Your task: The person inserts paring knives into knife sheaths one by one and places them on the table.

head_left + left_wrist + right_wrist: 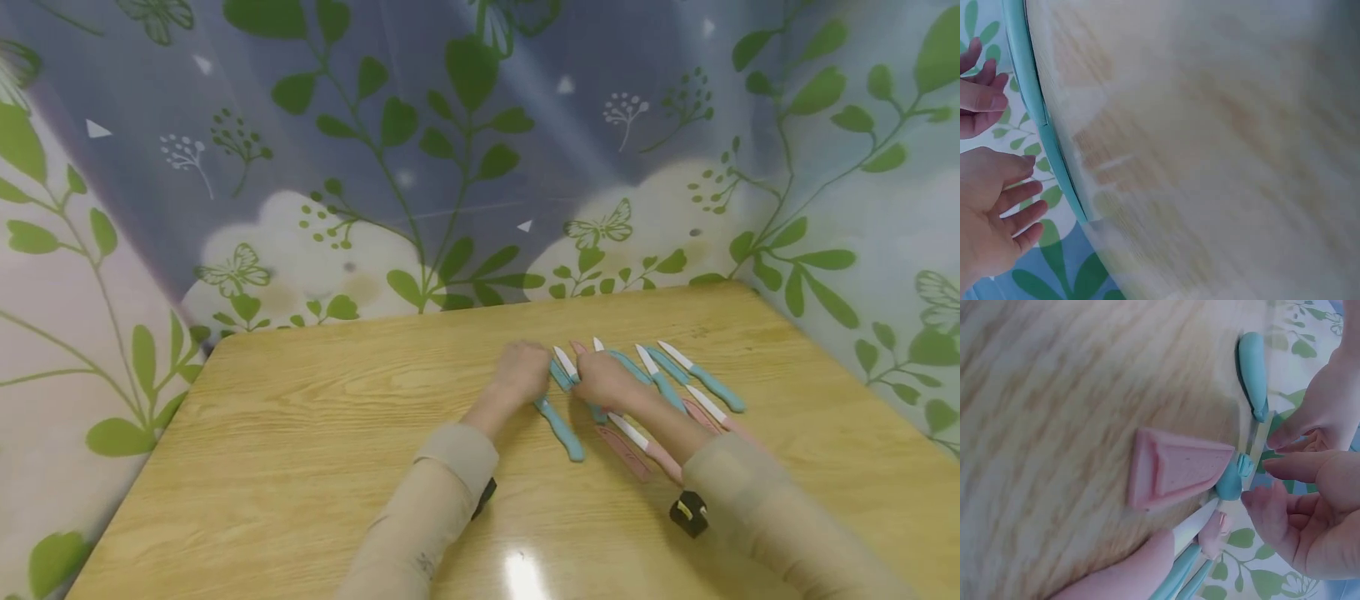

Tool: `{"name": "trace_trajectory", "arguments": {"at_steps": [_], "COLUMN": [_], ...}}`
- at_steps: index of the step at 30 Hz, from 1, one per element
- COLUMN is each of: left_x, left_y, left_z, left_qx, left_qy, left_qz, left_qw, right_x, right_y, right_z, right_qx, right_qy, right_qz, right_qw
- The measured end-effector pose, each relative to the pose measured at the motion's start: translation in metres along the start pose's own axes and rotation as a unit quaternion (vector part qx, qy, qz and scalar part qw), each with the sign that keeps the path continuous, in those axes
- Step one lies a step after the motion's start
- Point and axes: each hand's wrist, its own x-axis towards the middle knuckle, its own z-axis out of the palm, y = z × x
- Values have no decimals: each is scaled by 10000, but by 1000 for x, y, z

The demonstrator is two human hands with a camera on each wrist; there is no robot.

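Note:
My left hand (525, 371) hovers over the table, its fingers spread and loosely bent with nothing visible between them in the left wrist view. A teal-handled knife (561, 432) lies just below it, its blade end hidden. To the right, my right hand (606, 382) is over a cluster of knives, its fingers extended in the right wrist view; I see nothing gripped. Near it lie a pink-handled knife (660, 458) with a white blade and a flat pink sheath (1188, 465). The hand partly hides other teal handles.
Further right on the wooden table (300, 450) lie more teal-handled knives, one outermost (716, 387), a teal sheath (667, 364) and another pink-handled knife (708, 404). Leaf-patterned cloth (360, 167) hangs behind the table and along both sides.

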Motion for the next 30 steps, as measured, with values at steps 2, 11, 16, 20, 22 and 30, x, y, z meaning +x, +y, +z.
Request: {"name": "trace_trajectory", "arguments": {"at_steps": [2, 11, 16, 20, 22, 30], "left_x": [2, 5, 7, 9, 10, 11], "left_y": [2, 5, 5, 6, 6, 8], "left_z": [1, 4, 2, 2, 1, 0], "left_qx": [201, 297, 379, 436, 449, 383], "left_qy": [-127, -556, -488, -489, -503, -530], "left_qz": [152, 369, 406, 451, 489, 638], "left_qw": [9996, 9973, 9973, 9968, 9965, 9958], "right_x": [-1, -1, 0, 0, 0, 1], "right_y": [0, 2, 6, 8, 8, 7], "right_z": [0, 1, 0, 0, 0, 1], "right_qx": [-29, -174, -345, -424, -439, -482], "right_qy": [-36, -221, -274, -314, -340, -394], "right_qz": [74, 431, 366, 287, 293, 403], "right_qw": [10000, 9987, 9984, 9982, 9980, 9972]}}
